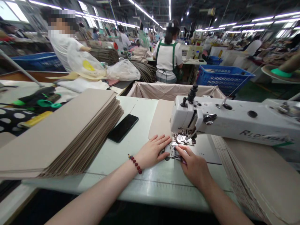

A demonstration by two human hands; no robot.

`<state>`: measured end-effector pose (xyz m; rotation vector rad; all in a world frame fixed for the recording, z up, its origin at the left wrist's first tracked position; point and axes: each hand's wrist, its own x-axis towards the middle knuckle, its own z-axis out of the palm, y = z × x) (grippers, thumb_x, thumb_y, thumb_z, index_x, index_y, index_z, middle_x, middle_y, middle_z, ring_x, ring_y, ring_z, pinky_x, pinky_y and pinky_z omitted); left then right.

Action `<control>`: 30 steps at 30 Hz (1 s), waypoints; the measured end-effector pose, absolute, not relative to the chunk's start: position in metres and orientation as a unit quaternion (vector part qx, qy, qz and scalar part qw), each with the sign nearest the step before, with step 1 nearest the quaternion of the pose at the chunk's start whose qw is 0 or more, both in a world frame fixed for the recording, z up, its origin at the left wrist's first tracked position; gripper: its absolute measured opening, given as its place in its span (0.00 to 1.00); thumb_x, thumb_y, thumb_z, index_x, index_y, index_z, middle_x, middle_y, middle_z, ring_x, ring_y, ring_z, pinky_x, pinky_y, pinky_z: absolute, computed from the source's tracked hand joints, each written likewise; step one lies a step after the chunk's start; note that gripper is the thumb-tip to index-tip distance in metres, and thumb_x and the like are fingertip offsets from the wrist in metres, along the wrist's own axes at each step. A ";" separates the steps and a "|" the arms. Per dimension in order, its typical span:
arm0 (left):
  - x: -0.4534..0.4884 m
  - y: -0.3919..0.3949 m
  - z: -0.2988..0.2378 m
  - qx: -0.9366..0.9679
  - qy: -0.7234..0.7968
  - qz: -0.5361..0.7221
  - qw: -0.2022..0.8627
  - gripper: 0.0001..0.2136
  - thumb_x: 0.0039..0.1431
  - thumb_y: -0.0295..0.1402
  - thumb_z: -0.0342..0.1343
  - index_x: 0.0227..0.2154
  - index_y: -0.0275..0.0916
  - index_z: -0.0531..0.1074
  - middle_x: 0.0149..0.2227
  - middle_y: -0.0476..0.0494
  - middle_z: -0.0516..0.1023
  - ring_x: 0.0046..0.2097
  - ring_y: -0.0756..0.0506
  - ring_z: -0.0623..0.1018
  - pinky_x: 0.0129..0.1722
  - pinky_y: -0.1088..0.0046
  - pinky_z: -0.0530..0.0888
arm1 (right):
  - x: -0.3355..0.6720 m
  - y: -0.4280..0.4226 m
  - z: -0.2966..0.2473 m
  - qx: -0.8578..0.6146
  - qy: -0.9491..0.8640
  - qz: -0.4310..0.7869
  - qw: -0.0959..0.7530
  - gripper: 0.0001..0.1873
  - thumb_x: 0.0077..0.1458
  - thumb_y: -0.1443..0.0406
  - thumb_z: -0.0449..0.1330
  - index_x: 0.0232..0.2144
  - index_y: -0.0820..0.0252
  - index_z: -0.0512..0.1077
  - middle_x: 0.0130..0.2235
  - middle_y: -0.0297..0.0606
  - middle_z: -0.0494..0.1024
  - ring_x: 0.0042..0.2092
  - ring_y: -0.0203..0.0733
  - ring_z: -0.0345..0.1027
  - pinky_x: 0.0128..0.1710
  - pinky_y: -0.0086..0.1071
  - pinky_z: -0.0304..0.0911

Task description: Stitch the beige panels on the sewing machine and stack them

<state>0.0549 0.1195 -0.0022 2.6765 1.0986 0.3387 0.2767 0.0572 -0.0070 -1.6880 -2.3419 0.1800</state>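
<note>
Sewing hall, factory floor [150, 37]: long room under rows of strip lights [145, 12], workstations running back to 12 o'clock and crowded with bundled material.

Work table [150, 193]: pale, smooth top with a ruled scale along its near edge.

Industrial sewing machine [234, 120]: white, arm reaching in from 3 o'clock, its head over the table centre.

Cloth-lined bin [173, 90]: beyond the table at 12 o'clock.

Blue plastic crate [225, 79]: at 1 o'clock, past the bin.

Co-worker [166, 59]: seated at 12 o'clock, back turned, green apron straps.

Second person [63, 47]: standing at 11 o'clock.

Stacks of beige panels: one [61, 134] at 9 o'clock on the table; one [257, 175] at 4 o'clock, under the machine arm.

Beige panel [160, 118]: flat on the table, its near end under the hands at the presser foot [184, 140].

Left hand [152, 152]: laid flat on the panel, fingers together.

Right hand [193, 167]: fingertips together against the panel beside the foot; any pinch cannot be told.

Smartphone [123, 128]: black, face up, left of the panel.

Red bead bracelet [134, 163]: on the left wrist.
</note>
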 end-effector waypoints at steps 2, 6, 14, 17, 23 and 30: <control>0.055 0.119 -0.003 0.912 0.375 0.119 0.114 0.28 0.66 0.47 0.45 0.65 0.47 0.48 0.66 0.47 0.53 0.66 0.43 0.54 0.64 0.60 0.50 | 0.276 0.057 -0.007 -0.577 -0.805 0.064 0.126 0.31 0.56 0.71 0.53 0.61 0.47 0.57 0.61 0.29 0.63 0.48 0.43 0.70 0.41 0.36 0.70; 0.055 0.118 -0.003 0.912 0.377 0.117 0.114 0.28 0.66 0.47 0.44 0.65 0.47 0.47 0.66 0.48 0.52 0.66 0.43 0.53 0.64 0.60 0.50 | 0.276 0.057 -0.008 -0.576 -0.804 0.065 0.132 0.32 0.55 0.71 0.53 0.61 0.48 0.58 0.61 0.32 0.63 0.47 0.43 0.71 0.42 0.36 0.70; 0.055 0.119 -0.004 0.912 0.378 0.117 0.108 0.28 0.66 0.47 0.44 0.66 0.47 0.47 0.66 0.47 0.51 0.66 0.43 0.52 0.65 0.59 0.49 | 0.277 0.059 -0.008 -0.576 -0.803 0.065 0.137 0.32 0.55 0.71 0.53 0.61 0.48 0.58 0.61 0.32 0.64 0.48 0.43 0.70 0.43 0.34 0.69; 0.055 0.118 -0.003 0.913 0.375 0.120 0.108 0.28 0.66 0.46 0.44 0.66 0.46 0.47 0.66 0.47 0.51 0.66 0.42 0.52 0.65 0.58 0.49 | 0.277 0.058 -0.008 -0.577 -0.802 0.066 0.140 0.32 0.55 0.71 0.53 0.61 0.48 0.58 0.61 0.33 0.64 0.48 0.43 0.70 0.43 0.34 0.69; 0.059 0.121 0.001 0.911 0.383 0.111 0.106 0.28 0.66 0.45 0.45 0.66 0.47 0.47 0.66 0.48 0.51 0.67 0.43 0.52 0.65 0.58 0.49 | 0.276 0.058 -0.007 -0.577 -0.800 0.079 0.143 0.31 0.54 0.71 0.52 0.60 0.49 0.59 0.61 0.33 0.63 0.49 0.43 0.69 0.45 0.35 0.67; 0.050 0.122 -0.008 0.925 0.355 0.123 0.061 0.28 0.65 0.44 0.46 0.65 0.49 0.48 0.65 0.47 0.56 0.65 0.41 0.57 0.63 0.55 0.56 | 0.272 0.057 0.009 -0.590 -0.784 0.114 0.155 0.28 0.53 0.68 0.56 0.57 0.48 0.61 0.57 0.31 0.69 0.49 0.43 0.69 0.45 0.33 0.66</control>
